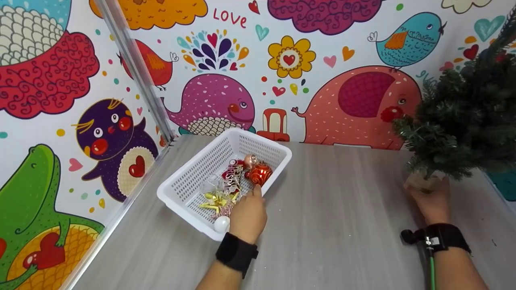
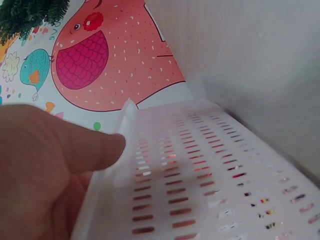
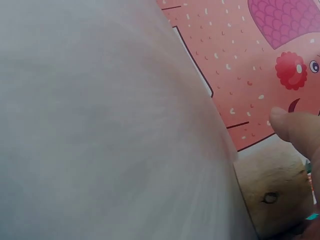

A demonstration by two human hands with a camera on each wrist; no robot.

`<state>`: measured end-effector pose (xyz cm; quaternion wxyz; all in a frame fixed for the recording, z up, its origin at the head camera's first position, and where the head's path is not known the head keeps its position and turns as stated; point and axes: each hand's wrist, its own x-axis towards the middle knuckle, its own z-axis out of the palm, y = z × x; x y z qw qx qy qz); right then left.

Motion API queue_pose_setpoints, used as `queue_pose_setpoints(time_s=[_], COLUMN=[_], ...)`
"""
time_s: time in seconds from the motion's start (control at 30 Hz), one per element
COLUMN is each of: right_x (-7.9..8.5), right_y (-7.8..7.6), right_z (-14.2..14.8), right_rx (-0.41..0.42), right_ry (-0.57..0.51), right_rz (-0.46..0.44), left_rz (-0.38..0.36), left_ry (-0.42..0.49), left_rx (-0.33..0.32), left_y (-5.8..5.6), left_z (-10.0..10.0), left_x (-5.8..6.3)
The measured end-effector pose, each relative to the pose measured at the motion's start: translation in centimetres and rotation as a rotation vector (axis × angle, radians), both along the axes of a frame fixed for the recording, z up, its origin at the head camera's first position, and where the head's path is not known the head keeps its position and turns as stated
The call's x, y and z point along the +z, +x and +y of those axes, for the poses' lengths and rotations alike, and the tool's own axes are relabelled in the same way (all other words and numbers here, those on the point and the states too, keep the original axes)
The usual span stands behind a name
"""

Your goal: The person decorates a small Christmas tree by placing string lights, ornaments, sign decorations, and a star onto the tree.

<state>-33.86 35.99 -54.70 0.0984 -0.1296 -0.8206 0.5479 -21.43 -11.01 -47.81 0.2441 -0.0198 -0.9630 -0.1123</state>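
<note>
A white slotted basket (image 1: 183,211) stands on the table with Christmas ornaments inside. My left hand (image 1: 248,217) holds its right rim, fingers over the inner side and thumb (image 2: 102,150) against the rim in the left wrist view. Close to those fingertips lies a red bauble (image 1: 261,174) with gold swirls. Around it are a pink bauble (image 1: 250,160), a Merry Christmas sign (image 1: 233,177), a gold bow (image 1: 217,201) and a white bauble (image 1: 221,224). On the far right, my right hand (image 1: 433,201) grips the wooden base (image 3: 275,185) of a small artificial Christmas tree (image 1: 463,117).
The grey wood-grain table (image 1: 322,225) runs back to a wall (image 1: 250,52) printed with cartoon animals. A second printed panel (image 1: 44,133) borders the left side, joined by a metal corner strip (image 1: 137,64).
</note>
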Motion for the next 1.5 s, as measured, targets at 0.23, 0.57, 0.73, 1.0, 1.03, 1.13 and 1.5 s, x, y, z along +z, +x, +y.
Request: queue_pose_setpoints(time_s=[0.23, 0.57, 0.73, 1.0, 1.03, 1.13, 1.5], right_x=[-0.2, -0.5, -0.4, -1.2, -1.3, -1.4, -1.3], right_y=[-0.1, -1.2, -1.3, -2.3, -2.4, -2.6, -2.3], right_z=[-0.1, 0.4, 0.8, 0.7, 0.7, 0.7, 0.8], right_rx=[-0.052, -0.058, -0.081, -0.097, -0.096, -0.091, -0.100], right_ry=[-0.080, 0.041, 0.059, 0.088, 0.095, 0.109, 0.128], right_rz=[-0.053, 0.002, -0.001, 0.018, 0.020, 0.025, 0.017], left_rz=[-0.097, -0.087, -0.047, 0.076, 0.079, 0.069, 0.079], left_ry=[0.046, -0.016, -0.096, -0.119, -0.124, -0.124, -0.082], left_rx=[-0.031, -0.049, -0.170, -0.320, -0.332, -0.341, -0.361], left_y=[1.2, 5.2, 6.4, 6.7, 6.7, 6.8, 6.7], left_z=[-0.8, -4.8, -8.1, -12.6, -12.8, -12.9, -12.4], left_x=[0.2, -0.4, -1.1, -2.1, -2.2, -2.2, -2.0])
